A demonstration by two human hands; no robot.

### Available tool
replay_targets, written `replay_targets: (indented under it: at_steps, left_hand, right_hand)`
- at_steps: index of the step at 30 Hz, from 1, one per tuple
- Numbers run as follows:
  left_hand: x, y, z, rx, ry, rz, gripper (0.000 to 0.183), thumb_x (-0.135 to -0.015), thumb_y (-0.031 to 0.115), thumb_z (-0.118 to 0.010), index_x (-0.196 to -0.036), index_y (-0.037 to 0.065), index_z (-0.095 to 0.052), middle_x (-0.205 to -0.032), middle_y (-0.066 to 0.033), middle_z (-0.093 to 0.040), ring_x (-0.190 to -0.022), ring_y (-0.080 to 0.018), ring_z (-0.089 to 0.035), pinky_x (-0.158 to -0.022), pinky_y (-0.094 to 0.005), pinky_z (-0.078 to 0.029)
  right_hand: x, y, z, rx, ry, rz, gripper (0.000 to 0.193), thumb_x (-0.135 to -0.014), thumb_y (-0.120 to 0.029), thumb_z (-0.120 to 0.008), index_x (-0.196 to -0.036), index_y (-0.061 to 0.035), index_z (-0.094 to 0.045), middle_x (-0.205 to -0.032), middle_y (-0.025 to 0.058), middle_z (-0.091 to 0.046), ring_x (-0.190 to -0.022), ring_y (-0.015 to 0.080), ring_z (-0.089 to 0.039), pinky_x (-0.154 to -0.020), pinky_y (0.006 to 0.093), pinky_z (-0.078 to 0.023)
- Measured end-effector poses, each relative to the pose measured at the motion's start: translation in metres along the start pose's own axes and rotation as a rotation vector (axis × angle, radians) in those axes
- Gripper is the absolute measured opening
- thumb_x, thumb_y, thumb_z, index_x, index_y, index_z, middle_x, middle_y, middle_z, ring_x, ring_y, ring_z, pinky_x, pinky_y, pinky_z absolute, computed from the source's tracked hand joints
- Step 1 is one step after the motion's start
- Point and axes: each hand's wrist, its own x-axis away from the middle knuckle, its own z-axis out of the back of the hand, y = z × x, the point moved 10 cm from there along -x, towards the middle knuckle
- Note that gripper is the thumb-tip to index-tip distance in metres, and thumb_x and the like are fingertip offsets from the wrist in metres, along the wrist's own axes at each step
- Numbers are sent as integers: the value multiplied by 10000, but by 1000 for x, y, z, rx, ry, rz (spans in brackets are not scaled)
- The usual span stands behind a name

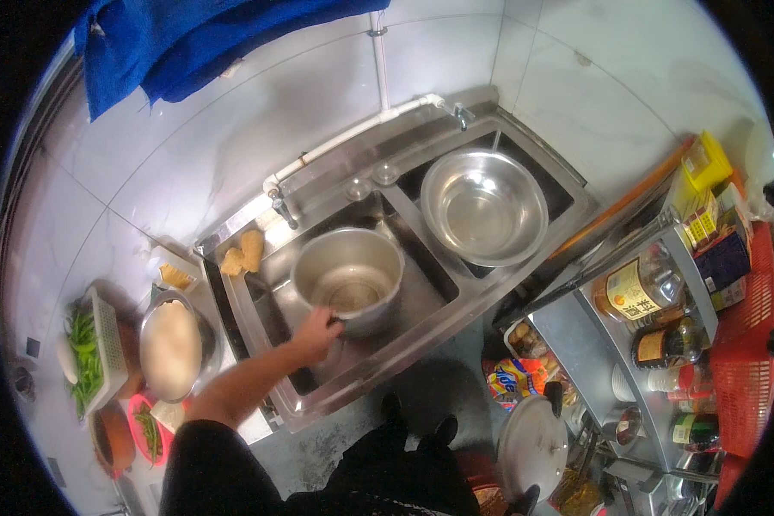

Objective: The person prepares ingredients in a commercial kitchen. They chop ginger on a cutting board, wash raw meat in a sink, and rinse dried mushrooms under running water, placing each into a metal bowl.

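Observation:
My left hand (316, 334) reaches in from the lower left, its fingers curled round the near edge of a deep metal pot (378, 320), where a short dark handle partly shows. The pot stands upright in the left sink basin (417, 284), and what looks like a little clear liquid covers its bottom. A wide steel bowl (482, 211) sits over the right basin. Two pieces of ginger-like root (248, 251) lie on the sink's left ledge. My right hand is out of view. A round metal lid with black handles (531, 451) is at the lower right; what supports it is hidden.
Taps (282, 209) on a white pipe run behind the sink. At left are a basket of green peppers (84, 361), a metal bowl with pale contents (170, 348) and a pink dish of green pods (149, 433). A bottle-filled shelf (576, 344) stands close on the right.

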Motion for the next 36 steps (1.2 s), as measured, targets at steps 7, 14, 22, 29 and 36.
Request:
replay_targets:
  at_steps: [7, 14, 22, 29, 36]
  left_hand:
    - [53, -57, -58, 417, 99, 415, 311, -927, 126, -626, -1226, 46, -599, -1326, -212, -508, -1244, -422, -493, -1037, -467, -433]
    - [27, 20, 8, 32, 291, 118, 314, -732, 167, -736, -1037, 111, -693, -1325, -196, -556, -1307, -390, -479, -1055, -527, -410]
    - [-45, 172, -16, 1555, -242, 333, 472, -844, 264, -759, -1247, 44, -651, -1333, -134, -615, -1271, -271, -558, -1052, -386, -467]
    - [-77, 166, 39, 1711, -189, 389, 509, -846, 110, -693, -1315, -52, -580, -1217, -123, -667, -1101, -218, -622, -946, -346, -492]
    - [-71, 190, 106, 808, 73, -118, 243, -875, 89, -587, -1043, -21, -724, -1123, -262, -658, -967, -410, -639, -864, -512, -508]
  right_hand:
    - [19, 5, -22, -49, 116, 37, 169, -870, -225, -726, -920, -76, -663, -789, 30, -647, -662, 156, -631, -493, 250, -493]
    - [70, -19, -64, 501, 49, 298, 356, -885, -284, -693, -1085, -2, -605, -747, 60, -666, -635, 226, -648, -516, 372, -525]
    - [23, -61, -94, 858, 129, 329, 397, -790, -29, -724, -1155, 43, -585, -868, 120, -663, -713, 251, -677, -647, 377, -576]
    - [-23, -60, -155, 932, -223, 304, 481, -810, -27, -788, -1212, 28, -529, -940, 134, -694, -769, 187, -707, -682, 305, -592]
    - [-20, -45, -171, 677, -470, 472, 613, -782, -54, -760, -1332, 3, -498, -840, 98, -669, -667, 154, -676, -579, 285, -558]
